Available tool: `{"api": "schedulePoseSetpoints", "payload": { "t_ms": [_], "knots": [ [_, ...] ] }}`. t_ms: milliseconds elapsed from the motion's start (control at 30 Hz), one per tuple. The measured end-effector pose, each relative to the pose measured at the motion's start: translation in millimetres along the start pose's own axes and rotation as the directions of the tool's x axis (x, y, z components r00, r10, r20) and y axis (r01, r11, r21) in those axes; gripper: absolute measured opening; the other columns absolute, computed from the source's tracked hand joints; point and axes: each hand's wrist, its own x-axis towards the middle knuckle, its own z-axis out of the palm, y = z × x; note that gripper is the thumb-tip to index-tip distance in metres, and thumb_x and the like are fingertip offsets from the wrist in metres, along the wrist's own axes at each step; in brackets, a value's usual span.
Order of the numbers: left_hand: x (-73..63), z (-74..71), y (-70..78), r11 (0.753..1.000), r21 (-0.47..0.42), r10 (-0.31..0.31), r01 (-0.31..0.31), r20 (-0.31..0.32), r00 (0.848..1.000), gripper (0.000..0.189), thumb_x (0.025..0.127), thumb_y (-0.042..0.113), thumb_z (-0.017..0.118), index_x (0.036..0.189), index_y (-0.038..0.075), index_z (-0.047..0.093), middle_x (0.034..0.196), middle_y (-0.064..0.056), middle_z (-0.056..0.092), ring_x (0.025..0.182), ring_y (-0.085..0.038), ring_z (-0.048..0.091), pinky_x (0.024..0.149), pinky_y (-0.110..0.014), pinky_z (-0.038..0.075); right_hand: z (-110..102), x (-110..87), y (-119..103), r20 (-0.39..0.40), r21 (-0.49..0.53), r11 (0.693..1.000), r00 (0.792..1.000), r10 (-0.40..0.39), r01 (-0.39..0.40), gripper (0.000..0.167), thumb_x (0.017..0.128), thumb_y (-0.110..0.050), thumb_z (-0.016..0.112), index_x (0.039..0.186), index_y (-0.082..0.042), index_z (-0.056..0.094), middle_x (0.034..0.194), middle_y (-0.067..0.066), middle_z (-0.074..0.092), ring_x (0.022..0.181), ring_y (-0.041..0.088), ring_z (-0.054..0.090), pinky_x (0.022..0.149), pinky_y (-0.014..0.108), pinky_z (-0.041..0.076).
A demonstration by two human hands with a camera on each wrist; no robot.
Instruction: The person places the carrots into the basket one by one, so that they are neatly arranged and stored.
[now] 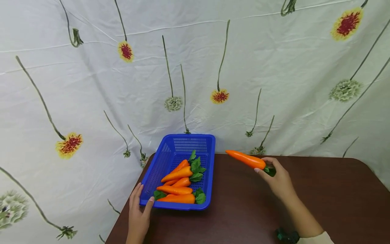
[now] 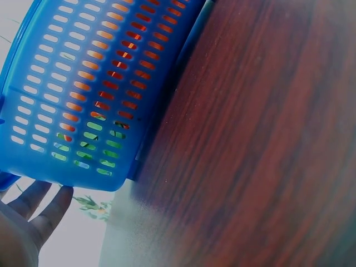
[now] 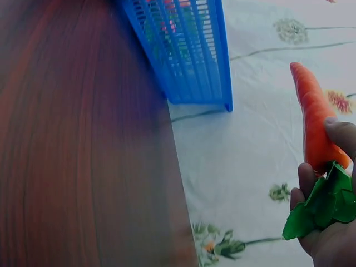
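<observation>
A blue plastic basket (image 1: pixel 211 176) with slotted walls stands at the table's left side, holding several orange carrots (image 1: pixel 178 174) with green leaves. My left hand (image 1: pixel 139 211) touches the basket's near left corner, fingers on the outside and thumb near the front rim. In the left wrist view, fingertips of the left hand (image 2: pixel 36 219) meet the basket wall (image 2: pixel 78 111). To the right of the basket, my right hand (image 1: pixel 279 181) holds one carrot (image 1: pixel 246 159) by its leafy end above the table, its tip pointing left. The right wrist view shows the thumb on that carrot (image 3: pixel 314 117) and its green leaves (image 3: pixel 322 206) by the palm.
The dark brown wooden table (image 1: pixel 237 210) has a rounded far right corner. Behind it hangs a pale cloth (image 1: pixel 274 67) printed with flowers, close to the basket's far side. A small dark green object (image 1: pixel 286 235) shows beside the right wrist.
</observation>
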Motion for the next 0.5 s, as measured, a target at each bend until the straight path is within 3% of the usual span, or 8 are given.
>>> {"api": "schedulePoseSetpoints", "payload": {
  "t_ms": [333,500],
  "knots": [
    [0.6,0.5,-2.9,1.0,-0.02,0.005,-0.005,0.003,1.0,0.066,0.098,0.026,0.066,0.156,0.011,0.038,0.164,-0.013,0.028,0.148,-0.04,0.028,0.117,-0.069,0.025,30.1,-11.7,-23.6,0.075,0.094,0.994,0.995,-0.066,0.059,0.05,0.088,-0.034,0.078,0.131,-0.018,0.057,0.118,0.007,0.069,0.093,0.018,0.062,0.074,0.023,0.053],
    [0.8,0.4,-2.5,1.0,-0.023,0.008,-0.008,0.006,1.0,0.066,0.098,0.026,0.066,0.156,0.011,0.038,0.164,-0.013,0.028,0.148,-0.04,0.028,0.116,-0.069,0.024,46.7,-18.3,-34.2,0.07,0.12,0.987,0.991,-0.115,0.106,0.049,0.086,-0.03,0.081,0.128,-0.019,0.06,0.116,0.004,0.069,0.096,0.017,0.063,0.078,0.024,0.053]
  ]
}}
